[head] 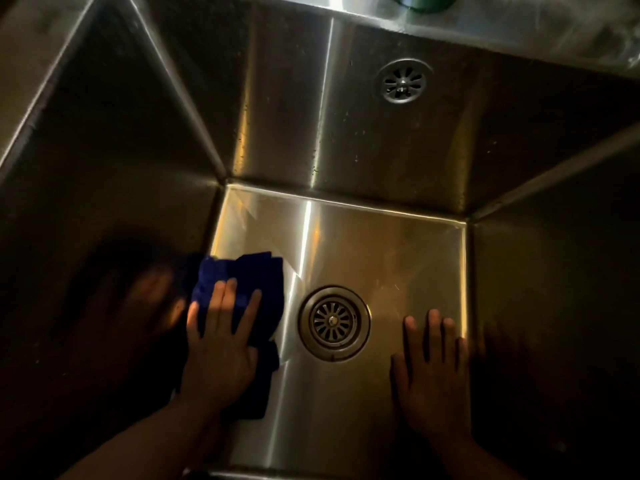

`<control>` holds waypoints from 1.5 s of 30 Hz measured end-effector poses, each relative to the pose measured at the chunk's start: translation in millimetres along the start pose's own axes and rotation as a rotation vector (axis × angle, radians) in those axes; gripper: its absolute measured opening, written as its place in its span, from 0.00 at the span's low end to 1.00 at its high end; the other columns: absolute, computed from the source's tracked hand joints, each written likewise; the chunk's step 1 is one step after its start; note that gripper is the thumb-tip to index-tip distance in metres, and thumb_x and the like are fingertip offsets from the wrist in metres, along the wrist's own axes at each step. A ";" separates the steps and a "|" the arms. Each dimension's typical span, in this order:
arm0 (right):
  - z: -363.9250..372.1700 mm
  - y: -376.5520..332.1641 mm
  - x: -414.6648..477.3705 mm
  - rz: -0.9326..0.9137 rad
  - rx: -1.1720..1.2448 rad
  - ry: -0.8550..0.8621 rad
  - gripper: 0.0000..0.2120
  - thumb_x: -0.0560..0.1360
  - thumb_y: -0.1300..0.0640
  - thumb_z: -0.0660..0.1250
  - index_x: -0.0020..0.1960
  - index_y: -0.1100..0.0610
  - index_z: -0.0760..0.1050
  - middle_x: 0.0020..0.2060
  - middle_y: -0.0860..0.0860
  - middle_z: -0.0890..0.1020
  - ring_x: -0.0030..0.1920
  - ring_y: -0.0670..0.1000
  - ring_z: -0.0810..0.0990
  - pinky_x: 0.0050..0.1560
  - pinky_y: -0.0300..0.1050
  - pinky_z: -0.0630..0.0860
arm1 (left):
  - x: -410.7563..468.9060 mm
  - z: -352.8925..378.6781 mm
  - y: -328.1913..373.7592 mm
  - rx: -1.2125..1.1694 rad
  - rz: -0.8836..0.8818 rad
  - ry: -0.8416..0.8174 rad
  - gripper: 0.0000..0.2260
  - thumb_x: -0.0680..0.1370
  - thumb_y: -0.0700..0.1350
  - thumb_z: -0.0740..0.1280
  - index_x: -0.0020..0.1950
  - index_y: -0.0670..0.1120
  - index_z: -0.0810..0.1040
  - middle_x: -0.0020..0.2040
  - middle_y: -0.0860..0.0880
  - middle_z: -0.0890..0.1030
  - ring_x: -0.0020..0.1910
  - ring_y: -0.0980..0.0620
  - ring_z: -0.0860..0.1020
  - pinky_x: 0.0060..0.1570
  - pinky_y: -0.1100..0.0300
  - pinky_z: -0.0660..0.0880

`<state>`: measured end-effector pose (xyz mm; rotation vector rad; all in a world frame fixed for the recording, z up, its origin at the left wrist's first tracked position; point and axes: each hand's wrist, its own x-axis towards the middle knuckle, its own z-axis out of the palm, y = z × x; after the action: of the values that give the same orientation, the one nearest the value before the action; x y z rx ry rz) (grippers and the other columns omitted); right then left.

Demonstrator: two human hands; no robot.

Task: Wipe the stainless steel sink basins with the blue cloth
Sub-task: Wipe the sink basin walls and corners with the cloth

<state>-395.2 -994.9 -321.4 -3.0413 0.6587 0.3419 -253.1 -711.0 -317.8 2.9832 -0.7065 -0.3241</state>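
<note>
Forearms: both enter from the bottom edge, bare, reaching down into the basin.
Left hand [221, 344]: flat, palm down, fingers [227, 296] stretched forward and slightly apart, pressing on the blue cloth; not pinching it.
Right hand [433, 372]: flat on bare steel, palm down, fingers spread, holding nothing; outer edge touching or just beside the right wall, cannot tell which.
Blue cloth [252, 271]: dark blue, crumpled, lying on the basin floor at its left side, up against the left wall; bunched folds stick out ahead of the fingertips, more cloth trails back under the palm and wrist.
Sink basin [381, 244]: stainless steel, deep, square floor, shiny with light streaks; walls rise steeply on all sides.
Floor drain [333, 323]: round strainer with radial slots, in the floor between the two hands, just right of the cloth, not covered.
Back wall: brushed steel, dotted with small dark specks or droplets.
Overflow grille [402, 81]: round slotted fitting high on the back wall, well above the floor drain.
Left wall: dark; blurred reflection of the left hand and cloth shows in it.
Rim [485, 26]: flat steel ledge across the top right.
Green object [424, 1]: on the ledge at the top edge, mostly cut off, cannot tell what it is.
Lighting: dim, right side of the basin in deep shadow.
</note>
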 end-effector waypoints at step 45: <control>-78.9 -48.5 14.8 0.210 0.180 0.061 0.23 0.68 0.48 0.58 0.58 0.59 0.72 0.57 0.62 0.76 0.55 0.63 0.76 0.52 0.56 0.74 | -19.9 -35.5 167.1 -0.234 0.434 -0.249 0.10 0.75 0.39 0.53 0.52 0.48 0.69 0.54 0.49 0.72 0.52 0.50 0.75 0.51 0.59 0.77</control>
<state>-345.6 -961.2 -249.2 -2.8282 0.9599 0.1817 -335.8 -851.1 -261.9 2.5071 -1.2148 -0.6963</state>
